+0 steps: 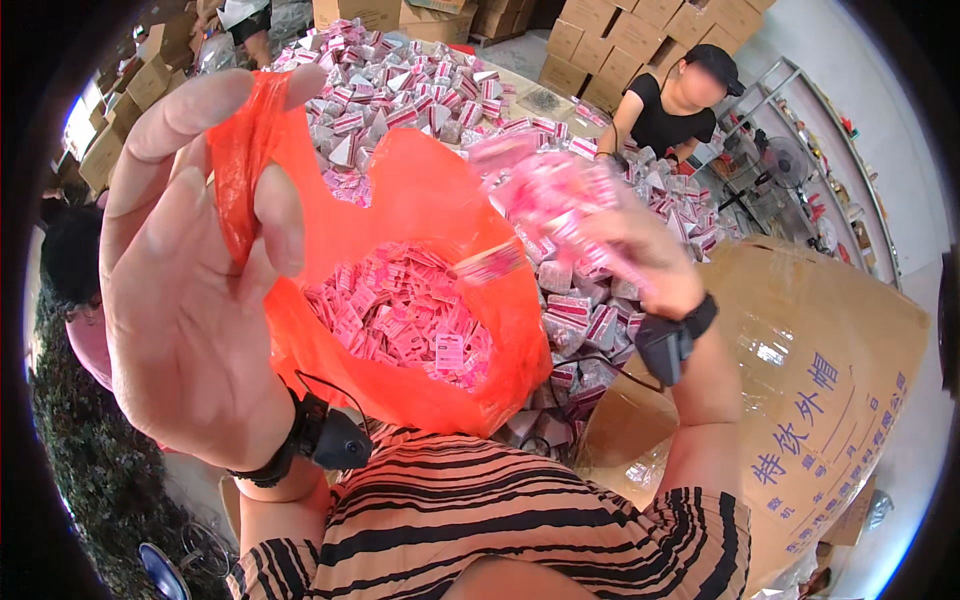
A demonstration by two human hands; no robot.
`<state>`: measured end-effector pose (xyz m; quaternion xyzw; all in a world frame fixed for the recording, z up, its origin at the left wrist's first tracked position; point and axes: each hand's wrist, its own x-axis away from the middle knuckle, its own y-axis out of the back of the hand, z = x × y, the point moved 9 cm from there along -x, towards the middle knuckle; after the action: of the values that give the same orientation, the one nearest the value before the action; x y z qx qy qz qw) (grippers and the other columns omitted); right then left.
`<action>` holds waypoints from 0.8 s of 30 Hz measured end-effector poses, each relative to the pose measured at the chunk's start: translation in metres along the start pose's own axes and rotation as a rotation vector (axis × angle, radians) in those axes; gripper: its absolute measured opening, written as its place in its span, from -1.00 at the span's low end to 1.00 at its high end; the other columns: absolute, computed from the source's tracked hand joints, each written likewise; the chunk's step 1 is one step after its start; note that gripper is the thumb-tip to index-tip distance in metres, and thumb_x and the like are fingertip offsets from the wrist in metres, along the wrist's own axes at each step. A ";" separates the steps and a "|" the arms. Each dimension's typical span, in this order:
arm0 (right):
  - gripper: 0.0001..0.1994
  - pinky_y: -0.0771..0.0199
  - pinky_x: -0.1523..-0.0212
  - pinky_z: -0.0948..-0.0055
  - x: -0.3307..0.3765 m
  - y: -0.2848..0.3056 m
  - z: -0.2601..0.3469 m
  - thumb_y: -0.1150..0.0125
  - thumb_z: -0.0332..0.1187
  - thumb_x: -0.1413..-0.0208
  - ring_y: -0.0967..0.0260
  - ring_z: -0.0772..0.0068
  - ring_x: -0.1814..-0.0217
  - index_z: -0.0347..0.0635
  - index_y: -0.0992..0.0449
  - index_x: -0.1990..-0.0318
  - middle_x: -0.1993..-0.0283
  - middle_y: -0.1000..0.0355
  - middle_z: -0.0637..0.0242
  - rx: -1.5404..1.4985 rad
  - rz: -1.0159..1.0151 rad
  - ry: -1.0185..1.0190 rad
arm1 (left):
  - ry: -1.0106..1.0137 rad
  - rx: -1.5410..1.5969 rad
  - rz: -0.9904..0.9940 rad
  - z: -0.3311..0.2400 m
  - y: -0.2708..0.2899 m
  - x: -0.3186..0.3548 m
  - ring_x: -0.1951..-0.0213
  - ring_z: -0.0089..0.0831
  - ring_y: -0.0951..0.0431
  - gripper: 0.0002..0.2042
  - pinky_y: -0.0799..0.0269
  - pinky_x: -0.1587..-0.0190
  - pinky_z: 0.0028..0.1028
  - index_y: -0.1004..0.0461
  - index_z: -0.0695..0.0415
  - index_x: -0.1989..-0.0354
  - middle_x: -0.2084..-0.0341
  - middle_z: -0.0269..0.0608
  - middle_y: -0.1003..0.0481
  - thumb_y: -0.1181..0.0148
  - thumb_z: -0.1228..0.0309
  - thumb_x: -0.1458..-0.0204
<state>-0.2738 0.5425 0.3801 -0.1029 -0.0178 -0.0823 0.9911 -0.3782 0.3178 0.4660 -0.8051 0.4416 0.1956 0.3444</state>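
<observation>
Around the middle of the view, a red bag (425, 180) hangs open over the worktop (517, 108), its mouth facing the wearer and a heap of loose pink cards (395, 310) inside. Taking that mouth as the clock's centre, the left hand (185, 300) is at 9 o'clock, palm turned to the camera, its fingers pinching a gathered strip of the bag toward 10 or 11. Between 2 and 3 o'clock, the right hand (645, 255) is blurred, its fingers closed around a thick bunch (555, 205) of pink cards. One blurred strip (490, 262) shows just inside 2 o'clock; whether it touches the bag, I cannot tell.

As far as this shows, the bag is open and one bunch is outside it, in the hand. The heap inside is large and lies unordered, so plenty of cards appear left to handle.

Clear packets (400, 100) with pink labels cover much of the worktop, from 12 o'clock round to 4. Farther out, a co-worker (665, 115) in black sits at 2 o'clock, with a fan (785, 160) beyond. A big carton (800, 330) stands at 3, stacked boxes (640, 45) between 1 and 2.
</observation>
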 end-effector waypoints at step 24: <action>-0.35 -0.37 0.06 0.21 0.000 0.255 -0.123 -0.36 -0.26 0.30 -0.33 0.02 0.04 -0.07 -0.27 -0.06 0.10 -0.35 0.08 1.743 -0.682 -0.049 | 0.044 0.172 0.076 0.003 0.002 0.003 -0.32 0.00 0.24 -0.64 -0.11 -0.24 -0.23 0.05 0.53 -0.08 -0.18 0.53 0.24 0.32 0.59 -0.14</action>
<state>-0.2291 0.7630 0.2084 0.6854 -0.1232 -0.3241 0.6403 -0.3786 0.3177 0.4615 -0.7594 0.4944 0.1521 0.3947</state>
